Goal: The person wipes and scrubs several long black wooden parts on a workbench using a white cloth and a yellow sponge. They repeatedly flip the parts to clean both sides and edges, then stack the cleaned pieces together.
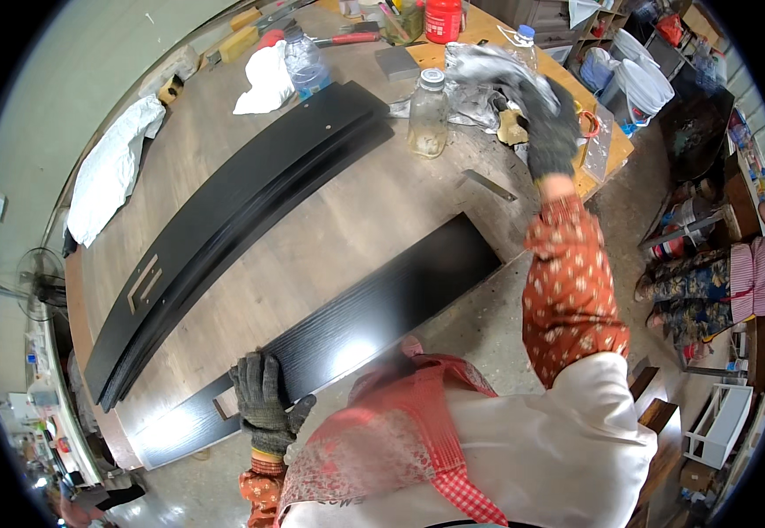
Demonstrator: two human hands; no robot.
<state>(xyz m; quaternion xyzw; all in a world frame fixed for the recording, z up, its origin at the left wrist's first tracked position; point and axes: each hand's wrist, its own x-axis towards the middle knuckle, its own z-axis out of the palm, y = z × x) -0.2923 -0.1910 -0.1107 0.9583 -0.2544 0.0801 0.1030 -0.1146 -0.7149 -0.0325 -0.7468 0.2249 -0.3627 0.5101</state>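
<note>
The left hand [263, 392], gloved in dark grey, lies on the flat black board [382, 304], just beside the small rectangular cutout [225, 405] toward the board's left end; its fingers are extended and close together, gripping nothing visible. The right hand [551, 123], also gloved, is well beyond the board's right end, apart from it, at a crumpled grey-white cloth [477, 107]; motion blur hides its fingers, so whether it holds anything cannot be told. Between that hand and the board lies a thin metal strip [490, 185]. Beyond the board's right half stands a lidded glass jar [428, 119]. Curved black panels [233, 207] lie across the board's far side, with a blue-tinted plastic bottle [307, 63] farther beyond them.
</note>
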